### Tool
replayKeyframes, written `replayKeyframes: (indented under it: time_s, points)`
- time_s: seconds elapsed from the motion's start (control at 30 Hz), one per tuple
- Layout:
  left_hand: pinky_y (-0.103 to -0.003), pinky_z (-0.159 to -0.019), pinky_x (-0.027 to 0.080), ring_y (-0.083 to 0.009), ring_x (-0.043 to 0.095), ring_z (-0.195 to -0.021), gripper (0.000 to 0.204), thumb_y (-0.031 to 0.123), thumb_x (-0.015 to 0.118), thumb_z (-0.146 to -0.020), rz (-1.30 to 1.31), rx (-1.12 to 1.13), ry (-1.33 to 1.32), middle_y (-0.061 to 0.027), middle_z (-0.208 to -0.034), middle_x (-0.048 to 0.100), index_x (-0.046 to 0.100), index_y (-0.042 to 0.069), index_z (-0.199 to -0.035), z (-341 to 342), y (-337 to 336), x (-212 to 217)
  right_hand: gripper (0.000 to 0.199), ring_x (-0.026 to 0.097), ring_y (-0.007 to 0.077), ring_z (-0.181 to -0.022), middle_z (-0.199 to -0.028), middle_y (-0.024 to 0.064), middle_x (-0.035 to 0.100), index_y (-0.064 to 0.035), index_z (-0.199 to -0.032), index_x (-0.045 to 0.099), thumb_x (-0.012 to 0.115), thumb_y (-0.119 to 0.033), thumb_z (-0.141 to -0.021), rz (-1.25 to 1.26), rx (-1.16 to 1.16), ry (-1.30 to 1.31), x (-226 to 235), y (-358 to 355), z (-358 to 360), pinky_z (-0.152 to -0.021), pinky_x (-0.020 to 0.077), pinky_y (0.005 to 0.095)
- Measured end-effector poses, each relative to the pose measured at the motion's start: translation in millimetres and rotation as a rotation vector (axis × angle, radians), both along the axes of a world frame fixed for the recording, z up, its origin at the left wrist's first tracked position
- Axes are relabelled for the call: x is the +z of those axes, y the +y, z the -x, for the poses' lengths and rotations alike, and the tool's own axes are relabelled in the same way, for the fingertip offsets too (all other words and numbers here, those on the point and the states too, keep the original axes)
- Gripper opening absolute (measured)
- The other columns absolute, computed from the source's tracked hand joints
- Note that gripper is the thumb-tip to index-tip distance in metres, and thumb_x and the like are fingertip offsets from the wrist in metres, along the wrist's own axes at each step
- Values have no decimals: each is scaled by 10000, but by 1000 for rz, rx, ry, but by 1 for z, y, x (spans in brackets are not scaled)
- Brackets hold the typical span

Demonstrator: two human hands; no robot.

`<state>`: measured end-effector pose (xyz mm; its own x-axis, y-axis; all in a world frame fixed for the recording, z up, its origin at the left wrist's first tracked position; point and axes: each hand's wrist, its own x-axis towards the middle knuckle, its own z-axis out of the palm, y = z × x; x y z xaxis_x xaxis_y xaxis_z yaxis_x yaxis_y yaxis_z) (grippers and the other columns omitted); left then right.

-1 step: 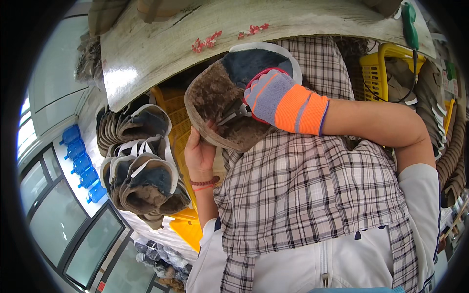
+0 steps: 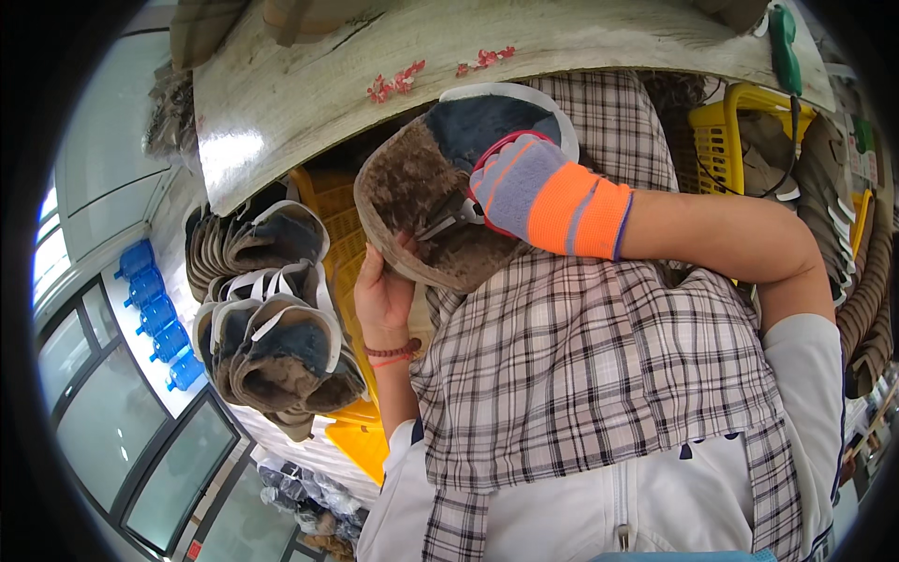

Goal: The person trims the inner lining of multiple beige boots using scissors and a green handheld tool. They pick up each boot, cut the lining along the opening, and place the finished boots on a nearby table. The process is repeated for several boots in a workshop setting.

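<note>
A shoe upper (image 2: 398, 180) with brown fleece lining, a dark blue lined part and a white edge rests on my lap, its inside facing up. My left hand (image 2: 384, 298), bare, pinches its near left rim, with fingertips showing against the fleece inside. My right hand (image 2: 538, 192), in a grey and orange knit glove, is closed round the red handles of a pair of scissors (image 2: 459, 217). The scissors' metal blades point left, down into the fleece close to my left fingertips. Whether the blade tips touch the lining, I cannot tell.
A pale worktable (image 2: 309, 103) curves across ahead of me. Stacked fleece-lined shoe uppers (image 2: 281, 342) and a yellow crate (image 2: 342, 220) stand at the left. On the right are a yellow basket (image 2: 714, 140), more stacked uppers (image 2: 866, 300) and a green-handled tool (image 2: 785, 51) with a cord.
My right hand and the scissors have shifted very slightly to the right. My left hand keeps its hold on the shoe upper.
</note>
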<state>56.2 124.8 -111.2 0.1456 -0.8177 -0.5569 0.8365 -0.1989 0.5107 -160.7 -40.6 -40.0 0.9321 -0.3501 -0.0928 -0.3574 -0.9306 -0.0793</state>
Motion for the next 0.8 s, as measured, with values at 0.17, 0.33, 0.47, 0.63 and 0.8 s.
replayKeyframes:
  time_s: [0.17,0.33,0.47,0.63,0.8]
  points:
    - [-451,-1027,293,-311,409,-1172,468,289,499,-915,29,0,-4,-182,-1273,435,392,45,-1300,2,-1,2,228,589,225,-707,-727,36,598,-119,-783,645,665,-331,-702,-93,-168,-60,15,-19,26,-636,461,332]
    - [-444,-1004,329,-294,446,-1138,446,275,502,-915,47,15,-10,-161,-1244,469,409,44,-1284,2,1,1,276,578,226,-731,-761,51,598,-117,-842,618,693,-327,-680,-125,-181,-141,17,-30,58,-676,455,327]
    - [-439,-978,362,-296,479,-1104,442,265,506,-914,54,30,-21,-158,-1205,500,411,35,-1279,4,1,3,239,583,219,-725,-734,51,598,-122,-828,617,685,-302,-687,-216,-162,-21,20,-24,71,-675,459,323]
    - [-426,-964,377,-290,509,-1072,430,258,512,-912,52,35,-46,-138,-1157,543,426,29,-1265,6,-1,8,239,590,213,-727,-742,50,607,-125,-863,638,651,-315,-719,-309,-125,-38,12,-18,69,-681,464,317]
    - [-410,-956,383,-265,520,-1065,403,247,517,-912,80,26,-16,-116,-1141,561,450,36,-1248,6,-4,12,235,593,218,-730,-728,50,605,-113,-835,641,646,-322,-729,-263,-112,-30,8,-19,62,-682,468,322]
